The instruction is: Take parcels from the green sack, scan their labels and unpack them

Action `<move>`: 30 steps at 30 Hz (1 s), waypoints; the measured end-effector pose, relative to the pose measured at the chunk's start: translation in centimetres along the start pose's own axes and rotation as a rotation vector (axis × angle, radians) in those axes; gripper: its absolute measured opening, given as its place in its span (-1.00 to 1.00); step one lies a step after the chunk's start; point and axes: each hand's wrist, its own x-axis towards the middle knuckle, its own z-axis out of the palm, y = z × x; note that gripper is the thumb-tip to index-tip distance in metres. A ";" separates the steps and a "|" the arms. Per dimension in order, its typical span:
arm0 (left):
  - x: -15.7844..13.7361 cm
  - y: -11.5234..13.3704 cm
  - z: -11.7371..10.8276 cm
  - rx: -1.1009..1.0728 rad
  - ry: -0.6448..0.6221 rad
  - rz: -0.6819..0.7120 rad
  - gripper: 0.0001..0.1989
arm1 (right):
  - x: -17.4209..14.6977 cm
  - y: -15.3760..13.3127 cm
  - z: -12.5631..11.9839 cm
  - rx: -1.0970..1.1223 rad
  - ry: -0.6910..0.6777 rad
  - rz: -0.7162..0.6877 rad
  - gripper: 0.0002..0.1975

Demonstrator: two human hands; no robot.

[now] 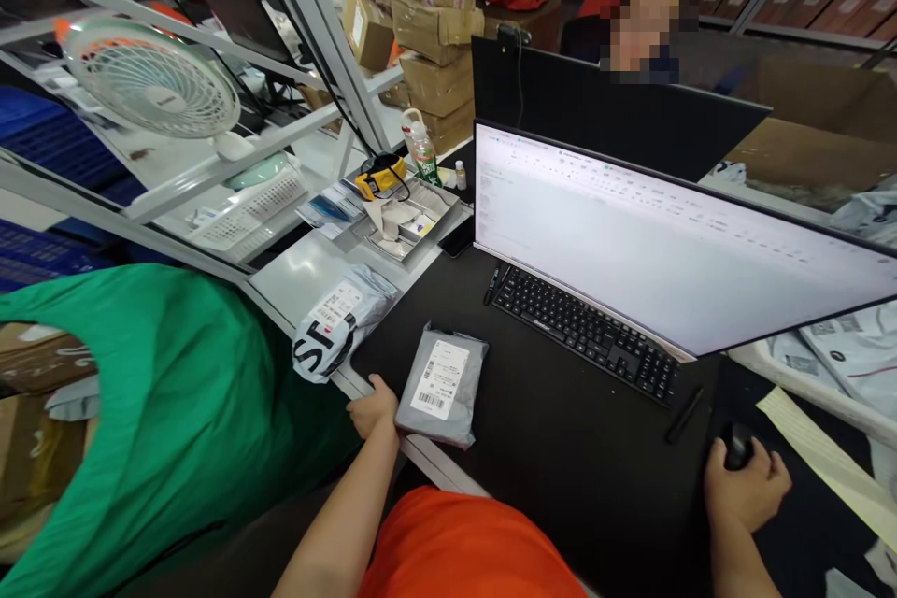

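My right hand (747, 484) is closed over a black computer mouse (738, 445) on the right side of the black desk mat (561, 448). At the desk's near left edge (347, 380), my left hand (375, 407) has its fingers curled against the edge. Just beside that hand lies a grey plastic mailer parcel (443, 385) with a white barcode label facing up. Another parcel (343, 322), white and grey with large black lettering, sits farther left. A lit monitor (659, 243) stands behind a black keyboard (581, 332).
A green sack (175, 374) holding boxes is at the left. Beyond the desk are a tray (413, 224) of small items, a bottle (422, 149) and stacked cartons (438, 47). A fan (150, 79) hangs on the frame. A pen (685, 414) lies near the keyboard. A person sits opposite.
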 end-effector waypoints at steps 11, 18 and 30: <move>-0.1 0.2 -0.3 -0.058 0.012 -0.013 -0.22 | -0.1 -0.7 -0.2 -0.031 -0.027 0.029 -0.36; 0.3 0.1 -0.1 0.005 0.013 -0.014 -0.19 | -0.1 -0.7 -0.2 -0.053 -0.025 -0.017 -0.40; 0.3 0.2 -0.3 -0.032 -0.008 -0.037 -0.09 | -0.1 -0.9 -0.3 -0.104 -0.051 -0.017 -0.40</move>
